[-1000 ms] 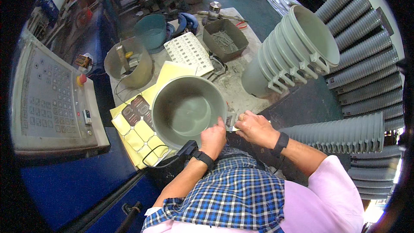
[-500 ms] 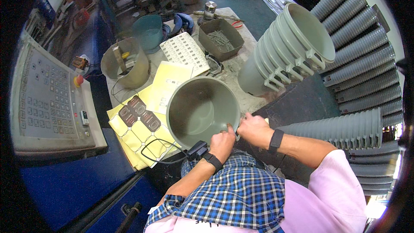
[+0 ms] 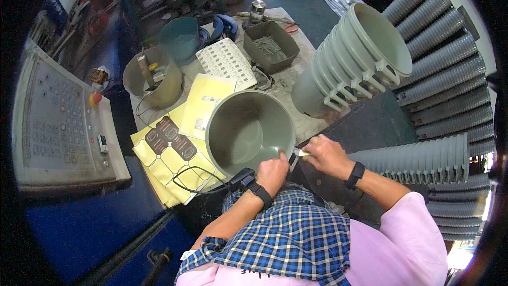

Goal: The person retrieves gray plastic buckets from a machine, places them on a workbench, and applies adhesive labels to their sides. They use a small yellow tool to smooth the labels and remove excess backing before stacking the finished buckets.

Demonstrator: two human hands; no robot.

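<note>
A grey-green plastic bucket (image 3: 233,122) is tilted in front of me with its open mouth showing. At its near right rim, my left hand (image 3: 273,173) is closed on the edge, one finger reaching over to the inside. Just right of it, my right hand (image 3: 324,154) pinches a small tool with a pale yellow handle (image 3: 301,153). That tool's tip lies close to the bucket's rim beside my left fingers; its exact kind is too small to make out. Both wrists wear black bands, and a black box with a cable is beside the left one.
Yellow sheets of dark labels (image 3: 169,137) and a white label sheet (image 3: 226,63) lie on the table, near a bin of nails (image 3: 271,47) and a tool bucket (image 3: 153,77). Nested buckets (image 3: 338,63) stand right; another stack (image 3: 413,158) lies beyond my right arm. A control panel (image 3: 63,122) is left.
My right hand has drawn back to the right from the bucket's rim, bringing the pale yellow handle into view. My left hand stays on the rim; the bucket has barely shifted.
</note>
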